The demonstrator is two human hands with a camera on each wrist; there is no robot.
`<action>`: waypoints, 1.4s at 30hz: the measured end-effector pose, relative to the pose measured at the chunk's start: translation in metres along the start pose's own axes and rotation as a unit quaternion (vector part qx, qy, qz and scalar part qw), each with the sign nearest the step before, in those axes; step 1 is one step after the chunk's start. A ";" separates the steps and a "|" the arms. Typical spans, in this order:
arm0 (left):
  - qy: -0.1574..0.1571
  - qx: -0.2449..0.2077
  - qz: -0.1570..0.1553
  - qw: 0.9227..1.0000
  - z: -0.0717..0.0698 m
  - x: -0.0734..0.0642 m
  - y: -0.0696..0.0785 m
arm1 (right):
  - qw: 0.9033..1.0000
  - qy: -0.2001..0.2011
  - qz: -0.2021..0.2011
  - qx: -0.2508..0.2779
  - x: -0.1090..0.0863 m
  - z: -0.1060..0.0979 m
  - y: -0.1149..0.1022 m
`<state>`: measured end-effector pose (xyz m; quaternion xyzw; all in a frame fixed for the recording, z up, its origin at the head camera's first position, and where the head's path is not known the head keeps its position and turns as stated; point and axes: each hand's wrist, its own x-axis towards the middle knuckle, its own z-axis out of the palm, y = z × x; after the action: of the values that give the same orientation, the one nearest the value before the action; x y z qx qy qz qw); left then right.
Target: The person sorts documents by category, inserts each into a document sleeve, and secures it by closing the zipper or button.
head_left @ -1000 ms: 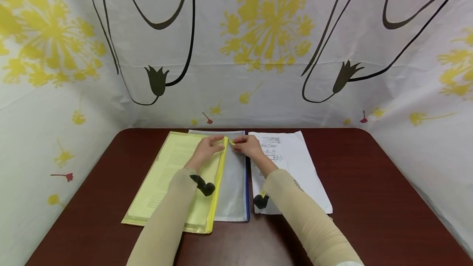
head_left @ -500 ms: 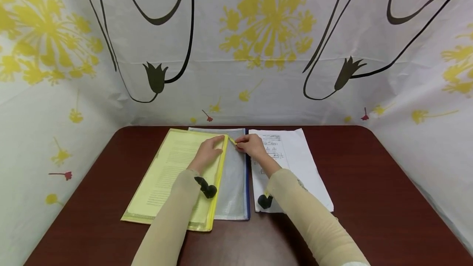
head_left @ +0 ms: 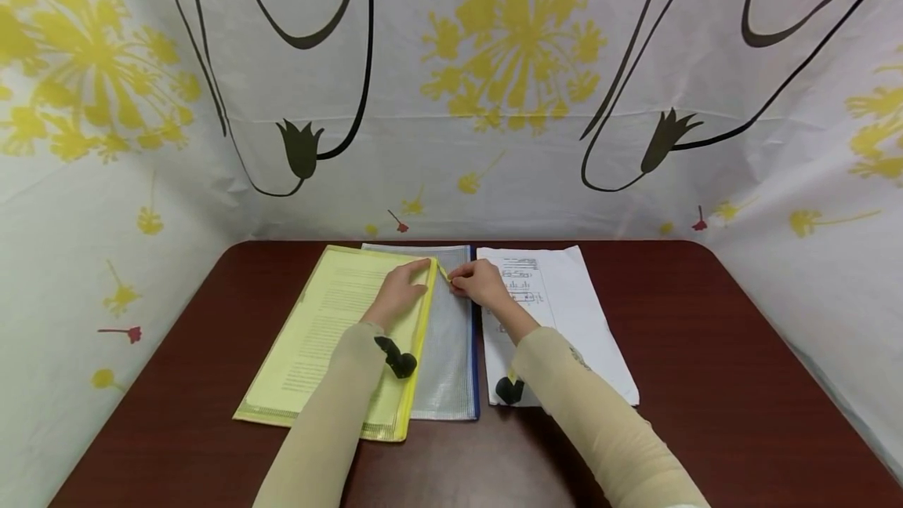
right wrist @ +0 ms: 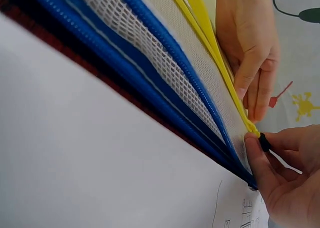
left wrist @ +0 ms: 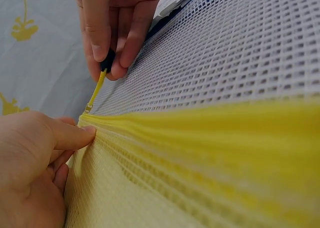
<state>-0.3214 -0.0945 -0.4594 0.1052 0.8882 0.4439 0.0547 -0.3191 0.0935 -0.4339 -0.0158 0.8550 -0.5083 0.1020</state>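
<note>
A yellow mesh zipper pouch (head_left: 317,328) with a printed sheet inside lies on the left, its zipper running along the right side. My left hand (head_left: 397,288) pinches the pouch's far corner beside the zipper, thumb on top in the left wrist view. Between thumb and fingers, my right hand (head_left: 481,281) holds the zipper pull (left wrist: 98,87), a yellow cord with a black tip. The cord stretches taut from the slider (left wrist: 88,107) at the zipper's far end. Under the yellow pouch lies a whitish mesh pouch (head_left: 444,367) with a blue zipper edge, partly covered.
White sheets (head_left: 578,320) with printed diagrams lie to the right, partly under my right forearm. The dark reddish-brown table (head_left: 705,382) extends on both sides. A patterned white curtain (head_left: 451,186) hangs behind the table's far edge.
My right hand has drawn slightly right and toward me with the zipper pull, so more of the yellow cord shows. The left hand stays at the pouch's corner.
</note>
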 end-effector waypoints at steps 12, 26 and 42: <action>-0.009 0.001 -0.001 1.000 -0.003 -0.004 -0.002 | 1.000 -0.019 0.006 -0.020 -0.007 0.004 0.002; -0.005 0.003 0.004 1.000 -0.004 -0.005 -0.002 | 0.996 -0.087 0.002 -0.004 -0.023 -0.006 -0.002; 0.006 -0.021 -0.021 1.000 -0.002 -0.003 0.002 | 0.995 -0.094 0.000 0.027 -0.030 -0.009 0.001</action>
<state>-0.3190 -0.0954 -0.4566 0.0824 0.8810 0.4619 0.0608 -0.2910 0.1056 -0.4255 -0.0608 0.8276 -0.5274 0.1821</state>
